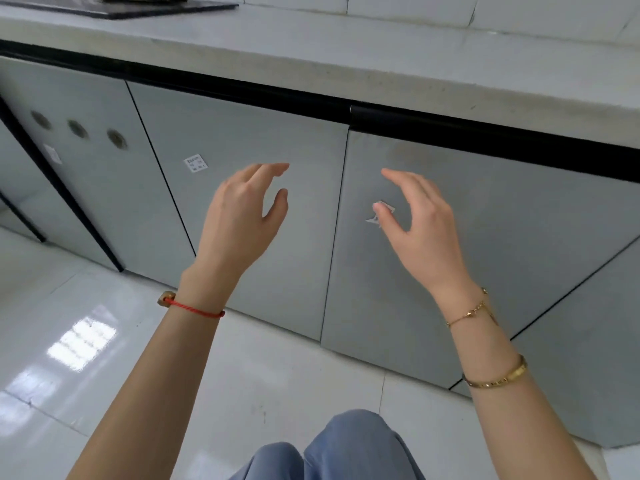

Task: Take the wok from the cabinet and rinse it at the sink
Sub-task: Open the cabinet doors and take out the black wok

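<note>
Grey-blue cabinet doors run under a pale countertop, all of them closed. My left hand (242, 216) hovers in front of the middle door (221, 140), fingers apart and empty. My right hand (419, 220) is raised before the door to the right (502, 216), fingers spread, holding nothing, partly covering a torn sticker (382, 207). A black handle strip (450, 128) runs along the top of the doors. Neither a wok nor a sink is visible.
The pale countertop (381, 53) juts out above the doors. A black stove edge (121, 8) lies at the top left. A further door at left has three round vent holes (78, 129). Glossy white floor tiles (104, 341) spread below; my knees in blue trousers (332, 448) sit bottom centre.
</note>
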`<state>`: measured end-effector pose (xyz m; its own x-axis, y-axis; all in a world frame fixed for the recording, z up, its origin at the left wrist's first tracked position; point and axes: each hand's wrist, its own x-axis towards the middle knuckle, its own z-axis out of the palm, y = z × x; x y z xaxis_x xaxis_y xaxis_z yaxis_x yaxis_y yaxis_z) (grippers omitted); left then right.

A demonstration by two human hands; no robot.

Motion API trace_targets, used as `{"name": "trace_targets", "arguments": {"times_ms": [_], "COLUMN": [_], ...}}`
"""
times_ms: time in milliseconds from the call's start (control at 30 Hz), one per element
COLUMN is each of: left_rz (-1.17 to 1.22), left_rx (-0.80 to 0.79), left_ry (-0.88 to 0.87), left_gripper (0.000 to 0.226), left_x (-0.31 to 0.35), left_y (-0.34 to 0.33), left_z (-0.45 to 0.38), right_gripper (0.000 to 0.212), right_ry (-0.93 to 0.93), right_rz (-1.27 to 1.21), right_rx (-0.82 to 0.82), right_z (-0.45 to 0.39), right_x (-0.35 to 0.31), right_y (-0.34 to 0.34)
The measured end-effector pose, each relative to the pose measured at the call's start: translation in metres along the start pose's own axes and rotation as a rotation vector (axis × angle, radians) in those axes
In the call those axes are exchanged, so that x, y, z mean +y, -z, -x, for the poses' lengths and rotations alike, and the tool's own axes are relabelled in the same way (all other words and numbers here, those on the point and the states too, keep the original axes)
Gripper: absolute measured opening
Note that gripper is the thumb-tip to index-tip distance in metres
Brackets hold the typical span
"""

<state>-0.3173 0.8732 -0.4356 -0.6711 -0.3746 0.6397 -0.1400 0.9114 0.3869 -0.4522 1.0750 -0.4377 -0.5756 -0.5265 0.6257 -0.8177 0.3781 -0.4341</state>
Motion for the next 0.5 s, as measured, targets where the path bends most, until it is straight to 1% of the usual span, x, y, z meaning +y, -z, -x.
{"name": "trace_targets", "arguments": {"times_ms": [200,367,500], "left_rz": [0.030,0.084,0.120], "left_rx": [0.079,0.125,0.132], "left_ry": [-0.009,0.035,0.073], "left_gripper": [0.034,0.034,0.038], "left_x": [0.001,0.008,0.006], "left_y": [-0.006,-0.017,-0.032], "left_z": [-0.028,-0.054,-0.068], "right_gripper": [0.043,0.044,0.044], "right_ry": [0.048,0.071,0.082], "right_rz": [0.006,0.002,0.006], "right_rx": [0.055,0.070,0.082], "right_z": [-0.017,-0.036,-0.044], "right_x": [-0.010,-0.016,-0.016], "right_y": [-0.002,-0.005,-0.012]}}
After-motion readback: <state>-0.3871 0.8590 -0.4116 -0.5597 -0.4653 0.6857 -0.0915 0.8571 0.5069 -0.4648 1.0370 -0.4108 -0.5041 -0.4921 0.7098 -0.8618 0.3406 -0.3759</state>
